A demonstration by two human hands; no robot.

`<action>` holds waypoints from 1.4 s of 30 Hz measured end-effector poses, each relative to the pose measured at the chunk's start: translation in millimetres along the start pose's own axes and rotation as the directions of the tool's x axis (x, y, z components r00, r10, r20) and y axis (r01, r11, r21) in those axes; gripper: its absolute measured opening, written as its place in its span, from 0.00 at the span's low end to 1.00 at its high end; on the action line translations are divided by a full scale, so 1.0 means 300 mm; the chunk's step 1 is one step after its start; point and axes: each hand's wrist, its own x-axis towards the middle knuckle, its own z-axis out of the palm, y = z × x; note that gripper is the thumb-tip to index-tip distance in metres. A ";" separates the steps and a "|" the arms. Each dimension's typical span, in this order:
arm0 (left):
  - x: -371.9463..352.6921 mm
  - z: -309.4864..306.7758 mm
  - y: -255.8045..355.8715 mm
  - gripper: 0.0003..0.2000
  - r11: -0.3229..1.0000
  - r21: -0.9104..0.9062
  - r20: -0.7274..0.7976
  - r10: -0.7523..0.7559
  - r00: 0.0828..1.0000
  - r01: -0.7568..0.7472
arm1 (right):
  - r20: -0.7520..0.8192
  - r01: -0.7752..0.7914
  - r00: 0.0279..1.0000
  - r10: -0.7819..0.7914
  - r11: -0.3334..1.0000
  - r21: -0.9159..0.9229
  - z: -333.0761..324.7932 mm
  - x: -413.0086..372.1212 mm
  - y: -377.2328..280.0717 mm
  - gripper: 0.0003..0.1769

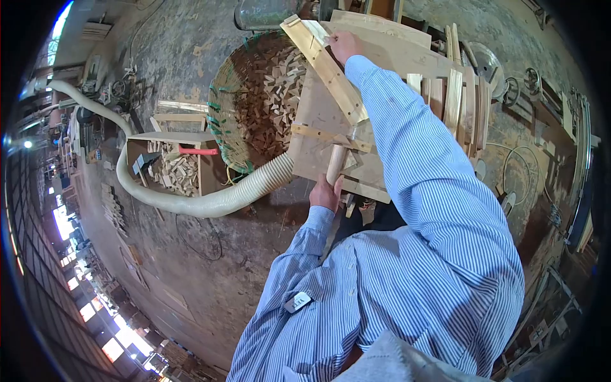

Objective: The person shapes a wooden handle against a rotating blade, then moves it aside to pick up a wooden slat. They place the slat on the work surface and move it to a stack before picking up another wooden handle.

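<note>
My left hand (325, 195) is wrapped round the lower end of a round wooden piece (335, 163) at the near edge of the worktable (312, 162). My right hand (345, 46) reaches to the far side, its fingers closed by a pale piece (316, 30) beside the long wooden fence (328, 73); what its fingertips grip is too small to make out. The fence lies diagonally across the table. A short wooden strip (324, 135) with dark spots lies crosswise just beyond the round piece.
A wicker basket (223, 114) of wood offcuts stands left of the table. A thick ribbed hose (267, 181) runs under it. Further left is an open box (207, 172) of offcuts with a red-handled tool (198, 151). Wooden strips (452, 102) lie on the right.
</note>
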 end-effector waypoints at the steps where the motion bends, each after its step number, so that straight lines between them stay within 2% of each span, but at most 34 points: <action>1: 0.013 0.006 0.007 0.24 1.000 0.023 -0.008 -0.002 1.000 0.002 | -0.004 0.006 1.000 -0.006 1.000 0.007 -0.004 0.012 0.002 0.18; 5: 0.084 0.003 0.071 0.24 0.998 0.068 -0.019 -0.005 1.000 0.006 | -0.011 0.028 1.000 -0.028 0.999 -0.016 -0.021 0.097 0.012 0.17; 7: 0.116 0.011 0.091 0.24 0.997 0.078 -0.033 -0.001 0.999 0.004 | -0.002 -0.023 1.000 0.023 0.999 0.040 -0.033 0.132 0.012 0.12; 11: 0.155 0.009 0.131 0.24 0.997 0.078 -0.053 0.014 0.998 -0.010 | -0.005 -0.002 1.000 0.002 0.998 0.062 -0.027 0.194 0.033 0.12; 13: 0.165 0.008 0.141 0.24 0.997 0.079 -0.053 0.016 0.998 -0.012 | -0.048 0.045 0.998 -0.044 0.999 0.027 -0.019 0.211 0.048 0.17; 17: 0.182 0.034 0.117 0.24 0.996 0.084 -0.086 0.049 0.995 -0.042 | -0.035 0.044 0.998 -0.044 0.999 0.007 -0.013 0.223 0.054 0.17; 20: 0.174 0.035 0.116 0.25 0.994 0.097 -0.101 0.061 0.993 -0.051 | -0.073 0.126 0.989 -0.130 0.990 -0.058 -0.035 0.171 0.050 0.14; 23: 0.156 0.026 0.111 0.26 0.996 0.076 -0.084 0.049 0.995 -0.043 | -0.101 0.124 0.987 -0.125 0.992 -0.014 -0.068 0.116 0.040 0.17; 25: 0.137 0.025 0.094 0.26 0.997 0.064 -0.082 0.054 0.995 -0.049 | -0.082 -0.002 0.997 0.007 0.998 0.060 -0.083 0.071 0.026 0.16; 29: 0.083 0.023 0.048 0.27 0.998 0.040 -0.081 0.058 0.995 -0.054 | -0.186 0.063 0.982 -0.039 0.991 0.122 -0.093 0.030 0.041 0.15; 31: 0.053 0.027 0.017 0.27 0.998 0.038 -0.073 0.055 0.996 -0.052 | -0.256 0.237 0.935 -0.247 0.969 -0.070 -0.113 -0.009 0.049 0.17; 32: 0.043 0.027 0.003 0.26 0.998 0.042 -0.065 0.057 0.996 -0.055 | -0.256 0.240 0.933 -0.251 0.968 -0.076 -0.115 -0.028 0.042 0.17; 34: 0.010 0.018 -0.010 0.26 0.999 0.036 -0.052 0.043 0.998 -0.041 | -0.004 0.475 0.868 -0.497 0.832 -0.286 -0.098 -0.061 0.037 0.18; 35: -0.008 0.012 -0.018 0.26 0.999 0.038 -0.038 0.025 0.999 -0.024 | -0.001 0.478 0.866 -0.500 0.829 -0.291 -0.090 -0.090 0.042 0.18; 37: -0.027 0.004 -0.032 0.25 0.999 0.028 -0.029 0.022 0.999 -0.021 | -0.087 0.441 0.892 -0.444 0.896 -0.058 -0.109 -0.175 -0.003 0.14; 38: -0.046 0.005 -0.045 0.25 1.000 0.026 -0.017 0.017 1.000 -0.017 | -0.079 0.446 0.889 -0.450 0.893 -0.061 -0.111 -0.189 -0.015 0.14; 40: -0.082 0.010 -0.075 0.25 1.000 0.005 -0.029 0.025 0.999 -0.025 | -0.090 0.143 0.985 -0.145 0.989 -0.026 -0.097 -0.204 0.011 0.17; 41: -0.090 0.010 -0.083 0.25 0.999 -0.007 -0.043 0.042 0.998 -0.042 | -0.093 0.144 0.985 -0.147 0.989 -0.031 -0.084 -0.207 0.018 0.17; 42: -0.100 0.005 -0.087 0.25 0.999 -0.010 -0.043 0.046 0.998 -0.046 | -0.034 0.066 0.997 -0.067 0.997 -0.031 -0.075 -0.215 0.015 0.18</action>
